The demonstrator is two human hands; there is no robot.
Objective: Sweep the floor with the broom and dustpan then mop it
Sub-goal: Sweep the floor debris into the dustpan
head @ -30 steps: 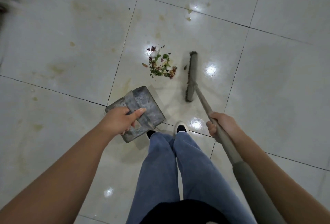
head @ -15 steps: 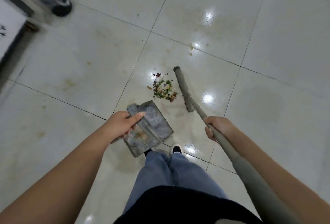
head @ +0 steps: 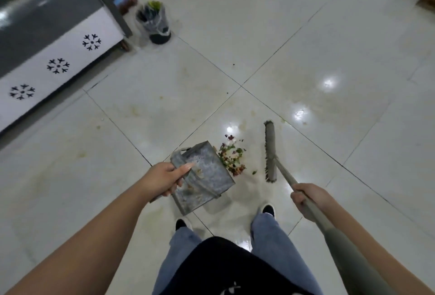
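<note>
Floor of glossy pale square tiles (head: 306, 35) carries all; long grey broom (head: 270, 151), gripped by right hand (head: 308, 198), lies right of mixed debris pile (head: 231, 159); dented grey metal dustpan (head: 204, 177), gripped by left hand (head: 164, 178), touches the pile's left edge.

dustpan (head: 207, 177) left | debris (head: 231, 158) between, touching its lip | broom (head: 270, 153) right
</note>
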